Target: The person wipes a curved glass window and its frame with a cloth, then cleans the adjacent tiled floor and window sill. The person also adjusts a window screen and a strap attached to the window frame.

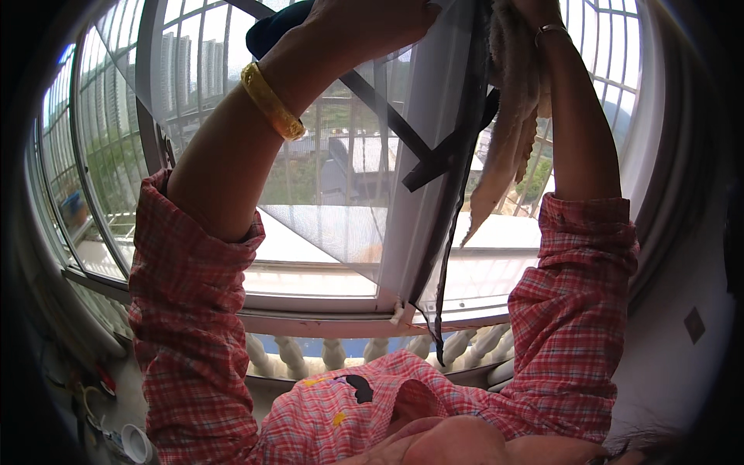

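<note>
At the top edge, my left hand (372, 23) is raised before the window, fingers curled near the upper edge of a sheer mesh screen (325, 232). Whether it grips the mesh is unclear. A dark blue item (276, 29), perhaps cloth, shows behind that wrist. My right hand (532, 7) is mostly cut off by the top edge. From it hangs a beige fabric cloth (505, 133) with a scalloped edge. Between my hands a white window frame upright (418, 151) stands. Black strips (430, 160) cross there, and a thin dark strip (442, 296) dangles down to the sill.
Metal security bars (200, 75) stand outside the glass. Below the sill (325, 325) runs a white baluster railing (334, 351). Sliding panes (99, 151) lie at left. A white cup-like container (136, 444) and clutter sit at lower left. A pale wall (662, 360) is at right.
</note>
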Motion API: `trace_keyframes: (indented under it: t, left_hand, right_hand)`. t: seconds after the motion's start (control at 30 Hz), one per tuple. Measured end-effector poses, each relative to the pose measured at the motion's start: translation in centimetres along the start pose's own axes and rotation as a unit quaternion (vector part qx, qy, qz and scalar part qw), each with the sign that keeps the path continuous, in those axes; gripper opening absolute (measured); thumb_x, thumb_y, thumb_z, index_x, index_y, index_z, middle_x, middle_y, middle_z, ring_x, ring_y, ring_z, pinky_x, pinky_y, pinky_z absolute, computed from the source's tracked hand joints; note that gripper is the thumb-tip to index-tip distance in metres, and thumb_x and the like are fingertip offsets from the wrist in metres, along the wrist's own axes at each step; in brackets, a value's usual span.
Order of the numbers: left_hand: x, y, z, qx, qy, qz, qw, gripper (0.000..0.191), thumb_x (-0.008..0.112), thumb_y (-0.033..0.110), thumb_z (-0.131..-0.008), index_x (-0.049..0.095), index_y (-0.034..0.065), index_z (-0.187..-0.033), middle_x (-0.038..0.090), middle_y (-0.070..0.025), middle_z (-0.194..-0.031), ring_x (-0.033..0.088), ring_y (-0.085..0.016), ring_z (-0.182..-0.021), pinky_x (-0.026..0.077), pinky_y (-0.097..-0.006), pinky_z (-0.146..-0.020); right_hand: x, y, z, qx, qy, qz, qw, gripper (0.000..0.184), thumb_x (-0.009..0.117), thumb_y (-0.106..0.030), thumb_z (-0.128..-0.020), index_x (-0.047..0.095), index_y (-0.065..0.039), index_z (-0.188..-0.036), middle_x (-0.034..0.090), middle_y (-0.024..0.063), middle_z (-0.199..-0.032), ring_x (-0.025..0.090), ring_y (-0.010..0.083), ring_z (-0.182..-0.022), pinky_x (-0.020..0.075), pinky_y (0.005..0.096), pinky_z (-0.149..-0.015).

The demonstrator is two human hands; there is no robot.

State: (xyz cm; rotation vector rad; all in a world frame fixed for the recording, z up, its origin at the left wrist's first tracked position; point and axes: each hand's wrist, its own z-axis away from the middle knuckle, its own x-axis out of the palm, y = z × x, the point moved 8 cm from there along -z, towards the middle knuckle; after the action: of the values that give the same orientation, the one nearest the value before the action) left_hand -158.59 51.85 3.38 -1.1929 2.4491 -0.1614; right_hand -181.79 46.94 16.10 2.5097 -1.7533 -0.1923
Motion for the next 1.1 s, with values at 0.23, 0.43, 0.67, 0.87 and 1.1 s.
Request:
trace_keyframes:
  t: [0.23,0.43,0.67,0.87,1.1]
  left_hand:
    - [-1.7,-0.8,2.2,0.07,0.162,-0.02,0.984,0.044,0.051,0.02,-0.095,0.048,0.0018,-0.135,0.056,-0.0225,-0.127,0.067,-0.031,-0.092,0.055,-0.0418,-0.082]
    - [0.1,1.1,-5.1,0.128,0.075,-0.006,0.989,0.047,0.042,0.026,-0.098,0.043,0.0036,-0.14,0.049,-0.0156,-0.14,0.063,-0.031,-0.107,0.051,-0.0412,-0.092]
    - [5.7,0.7,-7.3,0.064,-0.059,-0.007,0.996,0.043,0.042,0.015,-0.093,0.052,0.0114,-0.134,0.06,-0.0101,-0.126,0.062,-0.028,-0.11,0.051,-0.0409,-0.091]
    - [6.6,-0.4,-6.8,0.11,-0.033,-0.105,0.988,0.046,0.047,0.008,-0.086,0.056,0.0158,-0.13,0.068,-0.0087,-0.107,0.064,-0.025,-0.105,0.054,-0.0395,-0.083]
    - [6.0,0.2,-5.8,0.065,-0.008,-0.075,0.995,0.049,0.044,0.011,-0.091,0.046,0.0159,-0.139,0.066,-0.0145,-0.109,0.066,-0.031,-0.099,0.054,-0.0405,-0.081]
  right_hand:
    - [1.3,4.3,-2.2,-0.075,0.064,0.033,0.995,0.015,0.064,-0.013,-0.083,0.074,-0.002,-0.088,0.072,0.0156,-0.085,0.069,0.0213,-0.076,0.0541,0.0341,-0.071]
    - [-1.1,1.8,0.9,-0.077,0.037,-0.044,0.995,0.018,0.057,-0.013,-0.086,0.072,-0.003,-0.09,0.071,0.0151,-0.087,0.067,0.024,-0.08,0.0528,0.0361,-0.075]
    - [-1.8,2.3,2.5,-0.032,0.044,-0.117,0.992,0.022,0.053,-0.016,-0.089,0.07,-0.002,-0.089,0.068,0.0185,-0.083,0.066,0.0265,-0.077,0.0521,0.0373,-0.073]
    - [0.1,2.4,0.2,-0.037,0.067,-0.012,0.997,0.026,0.056,-0.02,-0.088,0.07,0.002,-0.092,0.07,0.0186,-0.082,0.068,0.0256,-0.077,0.0533,0.0361,-0.069]
    - [0.6,3.2,-0.9,-0.031,-0.007,0.013,0.999,0.024,0.06,-0.019,-0.083,0.072,0.002,-0.086,0.071,0.0182,-0.08,0.069,0.024,-0.073,0.054,0.0354,-0.067]
